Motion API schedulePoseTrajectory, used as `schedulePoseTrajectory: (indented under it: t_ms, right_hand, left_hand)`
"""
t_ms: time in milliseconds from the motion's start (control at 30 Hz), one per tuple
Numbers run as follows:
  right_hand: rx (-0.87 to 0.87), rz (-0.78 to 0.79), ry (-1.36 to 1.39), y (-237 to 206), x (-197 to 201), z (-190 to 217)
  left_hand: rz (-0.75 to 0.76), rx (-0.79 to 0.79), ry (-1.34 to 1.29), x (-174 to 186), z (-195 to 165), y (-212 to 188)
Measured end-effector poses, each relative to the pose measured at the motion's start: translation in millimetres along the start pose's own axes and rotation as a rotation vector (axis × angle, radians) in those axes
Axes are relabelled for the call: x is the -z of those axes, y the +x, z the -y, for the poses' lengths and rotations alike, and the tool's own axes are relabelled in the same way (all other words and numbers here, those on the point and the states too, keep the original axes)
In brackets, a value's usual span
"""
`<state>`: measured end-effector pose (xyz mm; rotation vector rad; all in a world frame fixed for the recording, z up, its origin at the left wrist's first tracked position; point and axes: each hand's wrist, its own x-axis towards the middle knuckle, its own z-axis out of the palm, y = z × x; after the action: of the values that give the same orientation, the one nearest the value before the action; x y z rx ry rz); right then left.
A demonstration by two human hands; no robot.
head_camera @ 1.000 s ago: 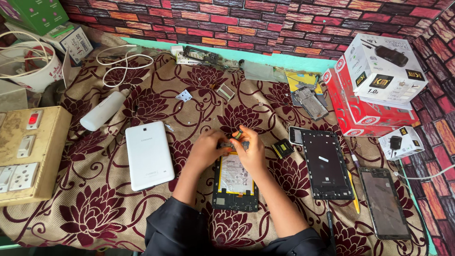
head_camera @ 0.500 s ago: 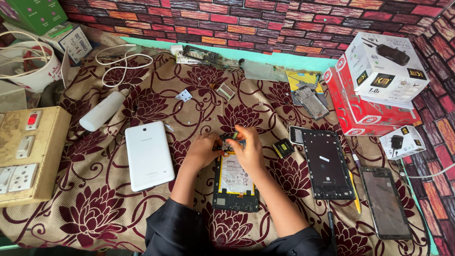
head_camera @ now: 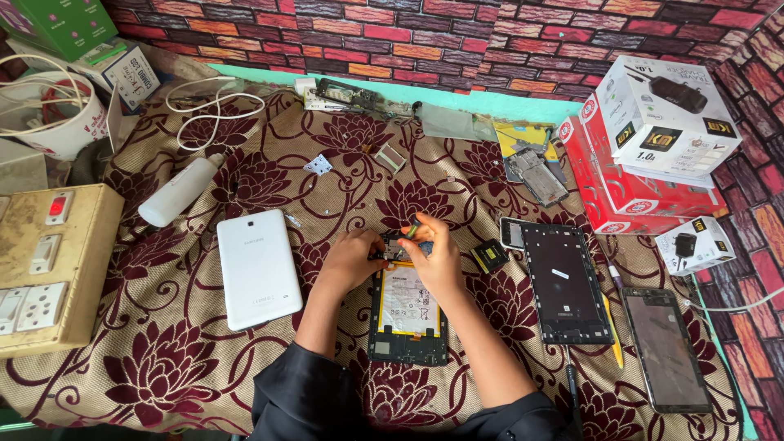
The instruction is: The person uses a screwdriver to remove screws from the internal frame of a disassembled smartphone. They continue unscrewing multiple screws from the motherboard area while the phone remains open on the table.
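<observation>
Both hands meet over the top end of an opened tablet (head_camera: 406,314) lying face down on the flowered cloth (head_camera: 204,359), its pale battery exposed. Left hand (head_camera: 353,257) rests curled on the tablet's upper left corner; whether it pinches anything I cannot tell. Right hand (head_camera: 433,253) is closed around a small dark-handled tool (head_camera: 414,228) (tip hidden by the fingers), held just above the upper edge. A white back cover (head_camera: 258,267) lies just left of the tablet, a black frame (head_camera: 563,282) to its right.

White cover (head_camera: 258,268) left, frame (head_camera: 565,283) right.
</observation>
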<state>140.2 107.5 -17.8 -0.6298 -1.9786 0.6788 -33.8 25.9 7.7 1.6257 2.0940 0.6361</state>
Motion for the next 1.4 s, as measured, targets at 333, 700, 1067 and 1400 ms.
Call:
schedulePoseTrajectory:
  t_ms: [333,700,1067,1400]
  right_hand:
    - [-0.012,0.057,0.212,0.7,3.5,-0.8]
    - [-0.151,0.093,0.336,3.4,7.7,-6.5]
    - [0.185,-0.001,-0.147,1.7,-7.6,6.8]
    - [0.04,0.043,0.023,3.7,0.0,13.6]
  left_hand:
    - [-0.013,-0.028,-0.005,-0.4,1.1,0.8]
    - [0.02,0.016,0.015,1.4,-2.0,0.2]
    - [0.006,-0.008,0.016,4.8,-2.7,-1.9]
    - [0.002,-0.006,0.014,6.8,-5.3,-3.8]
